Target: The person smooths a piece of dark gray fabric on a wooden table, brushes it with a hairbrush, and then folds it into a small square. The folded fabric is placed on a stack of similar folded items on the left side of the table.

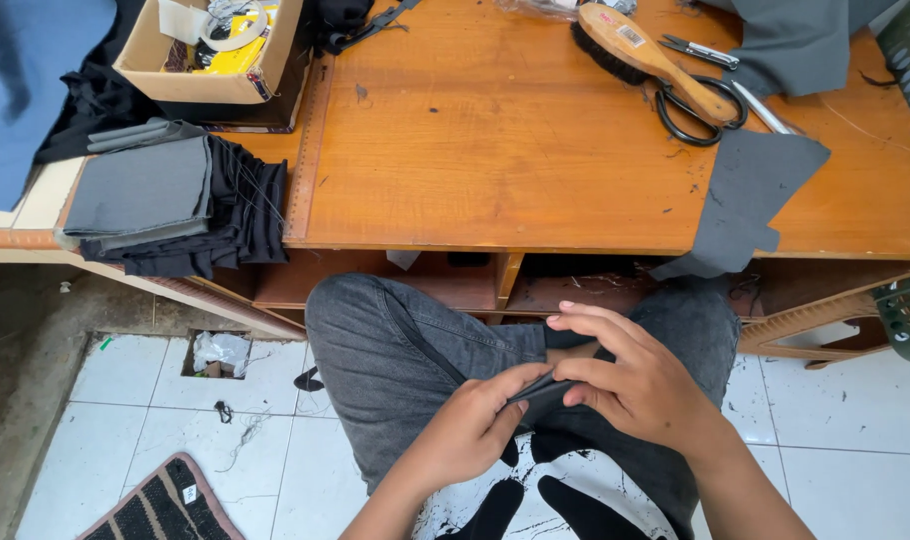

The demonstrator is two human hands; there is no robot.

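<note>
Dark grey fabric strip (pixel 537 388) pinched by both hands over the lap, long axis left-right; left hand (pixel 470 432) and right hand (pixel 637 385) clamp it, fingertips nearly touching.

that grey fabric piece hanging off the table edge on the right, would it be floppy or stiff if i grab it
Probably floppy: the grey fabric piece bends down over the table edge instead of jutting out. It looks thin and flat, so likely light. With nearly half overhanging, a small nudge might slide it off.
</note>
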